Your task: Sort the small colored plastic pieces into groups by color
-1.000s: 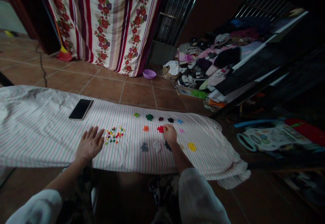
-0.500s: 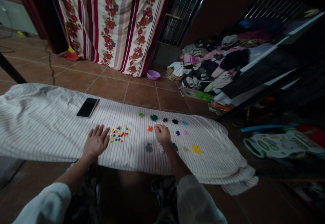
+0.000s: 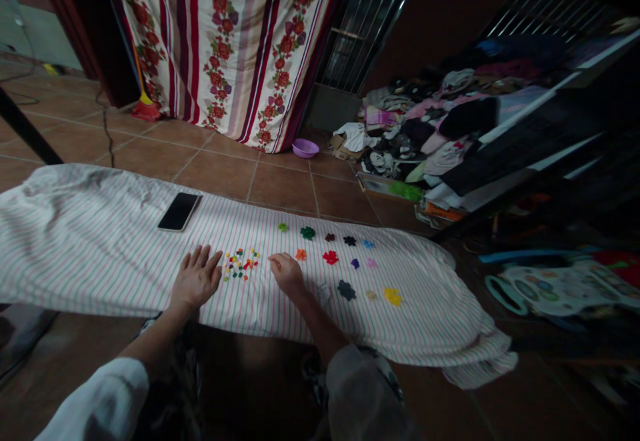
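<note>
My left hand [image 3: 197,280] lies flat with fingers stretched out on the striped cloth, just left of a loose spread of small mixed-colour pieces [image 3: 240,265]. To the right of that spread is my right hand [image 3: 289,274], thumb and fingers pinched together; anything between them is too small or hidden to see. Beyond it lie little single-colour heaps, among them an orange heap [image 3: 301,254], a red heap [image 3: 331,257], a dark green heap [image 3: 307,233], a black heap [image 3: 349,240], a dark grey heap [image 3: 346,290] and a yellow heap [image 3: 393,296].
A phone [image 3: 180,212] rests on the striped cloth [image 3: 100,241] at the left. Past the table, a purple basin [image 3: 305,148] stands on the tiled floor by a flowered curtain [image 3: 240,48]. Piled clothes [image 3: 425,121] fill the back right.
My right hand has moved left from the red heap toward the mixed pieces, uncovering the red heap and covering the lighter grey one. My left hand stays in place beside the mixed pieces.
</note>
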Demonstrator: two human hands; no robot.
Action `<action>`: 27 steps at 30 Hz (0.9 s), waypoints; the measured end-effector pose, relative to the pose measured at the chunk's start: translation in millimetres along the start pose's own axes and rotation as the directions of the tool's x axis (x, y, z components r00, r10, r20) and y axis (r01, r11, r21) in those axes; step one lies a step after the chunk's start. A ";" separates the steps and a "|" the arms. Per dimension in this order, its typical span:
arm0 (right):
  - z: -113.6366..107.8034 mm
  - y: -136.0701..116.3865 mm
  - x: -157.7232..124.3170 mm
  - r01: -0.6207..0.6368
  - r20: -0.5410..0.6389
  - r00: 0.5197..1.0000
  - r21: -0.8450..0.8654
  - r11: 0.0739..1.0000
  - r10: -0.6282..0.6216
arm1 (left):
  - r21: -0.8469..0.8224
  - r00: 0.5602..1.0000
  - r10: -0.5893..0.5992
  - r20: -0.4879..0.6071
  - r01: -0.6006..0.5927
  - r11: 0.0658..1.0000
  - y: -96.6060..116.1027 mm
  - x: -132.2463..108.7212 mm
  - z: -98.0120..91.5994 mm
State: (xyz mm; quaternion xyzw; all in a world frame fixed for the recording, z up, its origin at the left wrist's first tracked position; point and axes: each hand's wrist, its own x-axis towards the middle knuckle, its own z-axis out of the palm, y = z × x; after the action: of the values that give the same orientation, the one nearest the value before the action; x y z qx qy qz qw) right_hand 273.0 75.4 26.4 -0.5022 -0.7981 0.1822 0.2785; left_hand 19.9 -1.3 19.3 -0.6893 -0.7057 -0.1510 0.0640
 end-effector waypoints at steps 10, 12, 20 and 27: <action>24.8 -30.3 6.4 -0.067 0.107 0.991 -0.117 0.991 0.080 | -0.011 1.000 -0.003 0.024 0.003 1.000 1.8 0.5 -2.0; 26.2 -31.9 6.7 -0.073 0.113 0.990 -0.144 0.987 0.090 | 0.003 1.000 0.001 0.031 -0.001 1.000 1.8 0.4 -2.0; 29.9 -29.6 2.2 -0.068 0.076 0.994 -0.134 0.989 0.078 | -0.005 1.000 0.002 0.029 -0.002 1.000 1.0 -0.1 -1.4; 29.6 -23.4 -1.2 -0.041 0.040 0.998 -0.089 0.995 0.045 | -0.003 1.000 -0.002 0.016 0.002 1.000 2.3 0.1 -2.7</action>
State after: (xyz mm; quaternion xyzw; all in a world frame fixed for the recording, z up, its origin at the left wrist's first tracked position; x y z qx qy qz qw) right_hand 238.5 64.0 16.4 -0.5272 -0.8000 0.1635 0.2353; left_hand 21.9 -2.1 22.2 -0.6899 -0.7066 -0.1464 0.0571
